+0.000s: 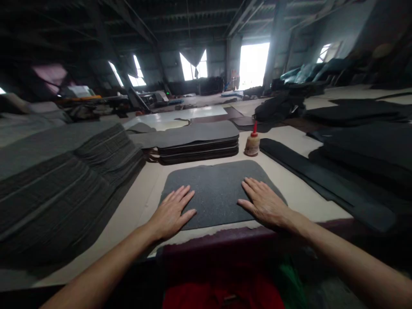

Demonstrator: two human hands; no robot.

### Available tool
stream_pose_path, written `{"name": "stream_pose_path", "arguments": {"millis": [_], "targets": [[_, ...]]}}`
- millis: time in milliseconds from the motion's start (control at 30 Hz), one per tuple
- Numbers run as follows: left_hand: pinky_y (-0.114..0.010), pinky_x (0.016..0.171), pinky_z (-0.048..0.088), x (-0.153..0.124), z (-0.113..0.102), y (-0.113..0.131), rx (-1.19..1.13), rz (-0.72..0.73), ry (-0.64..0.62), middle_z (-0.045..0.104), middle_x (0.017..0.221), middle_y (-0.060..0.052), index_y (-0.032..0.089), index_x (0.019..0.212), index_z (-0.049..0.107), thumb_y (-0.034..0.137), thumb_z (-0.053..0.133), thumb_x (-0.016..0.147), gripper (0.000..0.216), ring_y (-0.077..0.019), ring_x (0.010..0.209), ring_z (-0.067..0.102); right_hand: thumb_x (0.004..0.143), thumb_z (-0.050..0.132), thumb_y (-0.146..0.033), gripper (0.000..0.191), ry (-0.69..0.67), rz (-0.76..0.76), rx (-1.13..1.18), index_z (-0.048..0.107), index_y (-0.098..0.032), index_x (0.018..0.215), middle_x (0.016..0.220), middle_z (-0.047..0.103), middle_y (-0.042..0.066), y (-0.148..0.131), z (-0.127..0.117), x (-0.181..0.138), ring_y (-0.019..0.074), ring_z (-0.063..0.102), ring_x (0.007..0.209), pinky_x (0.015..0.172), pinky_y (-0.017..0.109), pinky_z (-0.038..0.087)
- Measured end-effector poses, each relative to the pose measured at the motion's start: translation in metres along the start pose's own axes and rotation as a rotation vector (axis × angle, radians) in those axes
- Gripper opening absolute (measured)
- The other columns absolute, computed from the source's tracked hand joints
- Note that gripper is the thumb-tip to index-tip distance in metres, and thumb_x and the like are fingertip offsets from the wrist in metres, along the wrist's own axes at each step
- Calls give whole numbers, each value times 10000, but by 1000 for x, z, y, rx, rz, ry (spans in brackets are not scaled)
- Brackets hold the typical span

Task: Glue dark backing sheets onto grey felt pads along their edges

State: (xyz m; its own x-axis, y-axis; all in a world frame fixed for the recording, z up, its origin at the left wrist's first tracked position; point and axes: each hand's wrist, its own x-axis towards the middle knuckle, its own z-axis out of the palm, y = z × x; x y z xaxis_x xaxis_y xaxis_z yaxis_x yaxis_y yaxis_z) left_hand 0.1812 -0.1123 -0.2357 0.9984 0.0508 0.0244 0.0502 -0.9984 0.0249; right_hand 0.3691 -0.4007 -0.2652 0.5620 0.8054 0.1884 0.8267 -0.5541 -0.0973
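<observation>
A dark grey mat (215, 193) with rounded corners lies flat near the front edge of the table. My left hand (174, 211) rests palm down on the mat's left side, its fingers stretched out and the thumb apart. On the right side of the same mat, my right hand (262, 201) lies flat with its fingers spread. Neither hand grips anything. Just beyond the mat stands a squeeze bottle (252, 143) with a red pointed cap, upright and stained. Behind the mat is a stack of grey mats (199, 143).
A tall pile of dark grey sheets (64, 189) rises at the left. Long dark strips (296, 171) lie at the right, beside more dark pieces (370, 150). The pale tabletop (138, 206) ends at a purple-red front edge (222, 240).
</observation>
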Motion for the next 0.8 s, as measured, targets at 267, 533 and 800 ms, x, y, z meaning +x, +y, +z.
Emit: {"name": "stream_pose_path", "arguments": {"millis": [267,533,800], "targets": [[-550,1213,255,-55,-6,-31,28,-178,-3,242,1621,-122,205,1530,329,573,396,980,665,-304,1498,237,954,357,-592,645,71,60,-11,581,-170,1388,1519,399,210,95,15,-45,405,303,1437,1124,658,309],[-613,1192,256,-71,-15,-17,-45,4,-102,192,1634,-121,281,1562,234,801,504,813,950,-362,1495,223,862,532,-722,898,-22,-163,60,221,-296,1589,1592,248,93,50,-3,-68,379,299,1435,1100,602,421],[-458,1063,485,-117,3,-32,10,138,153,474,1511,10,527,1509,214,429,570,900,713,-302,1346,502,778,557,-390,819,62,-284,65,220,-570,1503,1472,489,-37,85,30,-98,340,517,1290,982,547,505]]}}
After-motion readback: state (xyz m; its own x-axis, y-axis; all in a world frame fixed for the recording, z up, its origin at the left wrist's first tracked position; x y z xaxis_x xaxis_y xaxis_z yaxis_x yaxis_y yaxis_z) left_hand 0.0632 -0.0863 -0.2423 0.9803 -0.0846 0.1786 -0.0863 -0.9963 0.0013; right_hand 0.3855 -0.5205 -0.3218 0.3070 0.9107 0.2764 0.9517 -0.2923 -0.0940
